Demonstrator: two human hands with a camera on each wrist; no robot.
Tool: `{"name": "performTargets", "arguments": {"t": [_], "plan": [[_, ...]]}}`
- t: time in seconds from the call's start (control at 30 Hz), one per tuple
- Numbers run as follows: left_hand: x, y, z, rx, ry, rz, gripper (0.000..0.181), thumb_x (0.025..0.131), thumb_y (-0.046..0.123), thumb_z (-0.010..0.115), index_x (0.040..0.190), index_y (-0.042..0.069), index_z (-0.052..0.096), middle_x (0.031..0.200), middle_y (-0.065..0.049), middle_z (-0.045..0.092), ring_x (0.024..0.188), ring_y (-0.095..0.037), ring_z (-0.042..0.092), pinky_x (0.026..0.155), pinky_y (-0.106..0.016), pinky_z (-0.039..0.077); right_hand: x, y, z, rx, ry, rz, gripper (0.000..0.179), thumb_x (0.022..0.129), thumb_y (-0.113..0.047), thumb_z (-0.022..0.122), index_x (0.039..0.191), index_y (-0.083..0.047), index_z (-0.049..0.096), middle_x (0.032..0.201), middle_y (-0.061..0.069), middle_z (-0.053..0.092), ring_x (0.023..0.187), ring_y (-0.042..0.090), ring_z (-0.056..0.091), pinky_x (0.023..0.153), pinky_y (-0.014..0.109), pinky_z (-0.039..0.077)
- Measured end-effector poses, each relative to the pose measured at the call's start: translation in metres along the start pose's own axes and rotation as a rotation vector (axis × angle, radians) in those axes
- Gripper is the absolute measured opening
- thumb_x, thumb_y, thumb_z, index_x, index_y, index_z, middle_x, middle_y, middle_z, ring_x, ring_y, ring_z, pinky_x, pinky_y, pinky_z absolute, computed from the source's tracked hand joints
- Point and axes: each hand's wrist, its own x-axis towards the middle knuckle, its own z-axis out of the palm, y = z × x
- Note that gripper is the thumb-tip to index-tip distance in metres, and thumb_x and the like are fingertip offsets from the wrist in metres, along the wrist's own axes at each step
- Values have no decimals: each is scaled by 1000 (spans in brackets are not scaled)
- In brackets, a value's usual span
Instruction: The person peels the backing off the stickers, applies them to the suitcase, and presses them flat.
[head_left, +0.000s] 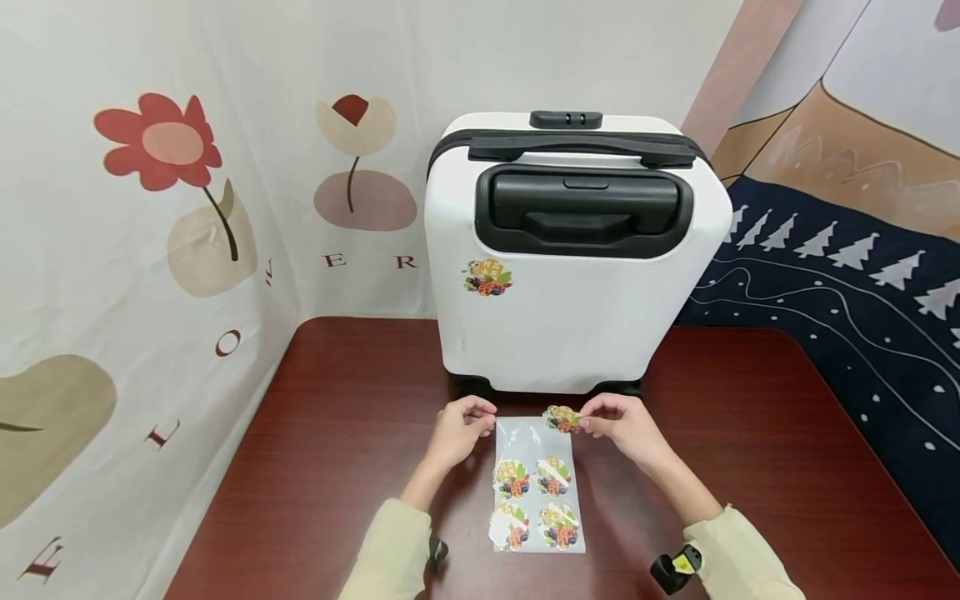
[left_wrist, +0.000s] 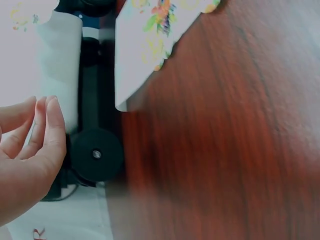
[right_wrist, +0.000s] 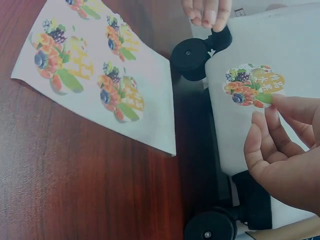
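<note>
A fruit sticker (right_wrist: 247,85) is pinched by its edge between the thumb and fingers of my right hand (head_left: 618,425), above the top right of a white sticker sheet (head_left: 521,437). Several more fruit stickers remain on the sheet's lower half, which lies on the table. By the sheet's top left corner my left hand (head_left: 461,429) hovers with loosely bent fingers. Nothing shows between those fingers (left_wrist: 55,120) in the left wrist view. Behind both hands stands a white suitcase (head_left: 555,317), with one fruit sticker (head_left: 487,277) on its upper left front.
The suitcase rests upright on black wheels (right_wrist: 189,57) at the back of the dark red table (head_left: 330,467). Its front has a black recessed handle (head_left: 585,204). A printed cloth (head_left: 262,150) hangs behind and to the left; a dark patterned one (head_left: 847,283) is at right.
</note>
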Motion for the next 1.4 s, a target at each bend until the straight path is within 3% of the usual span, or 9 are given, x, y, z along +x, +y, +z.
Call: {"name": "performTargets", "arguments": {"t": [0.1,0.23,0.37,0.57,0.9,1.23,1.4], "plan": [[-1,8,4,22,-41,44,9,83,-4,61,91,-8,62,79,-15,63,72,-34,61,62,-35,52,1,-5,1,-11,-15,-2,8,80,1,65,86,6,63,77,19,61,68,21,60,63,33,51],[-2,20,9,59,-78,97,9,84,1,62,91,-4,64,82,-12,64,73,-27,62,59,-22,48,4,-10,4,-18,-31,3,9,81,0,65,87,6,63,78,19,60,70,24,59,64,31,51],[-1,25,15,100,-92,124,9,85,6,63,91,0,65,83,-6,65,73,-19,61,61,-22,48,6,-16,8,-19,-50,-9,10,81,-1,65,88,6,62,78,14,61,70,20,59,65,33,51],[-1,31,18,118,-85,132,5,86,9,63,87,5,66,81,-4,65,75,-21,61,62,-23,47,8,-21,14,-7,-65,-22,9,82,-3,64,88,5,62,79,11,61,71,20,59,64,30,51],[-1,32,18,119,-90,137,5,86,8,63,84,4,64,77,-4,63,70,-14,58,60,-23,46,9,-23,16,-3,-62,-26,9,82,-1,64,87,6,61,76,11,59,68,23,57,63,28,50],[0,33,16,106,-90,164,8,86,8,63,83,1,63,75,-2,62,67,-10,57,61,-23,48,9,-32,17,-20,-26,-31,9,82,0,63,88,6,63,77,13,60,66,11,56,62,26,50],[2,39,13,109,-76,174,5,85,8,63,83,3,64,76,-2,62,67,-10,57,63,-23,49,12,-37,18,-39,-10,-43,8,82,0,64,88,5,63,78,14,62,68,16,58,62,26,50]]}}
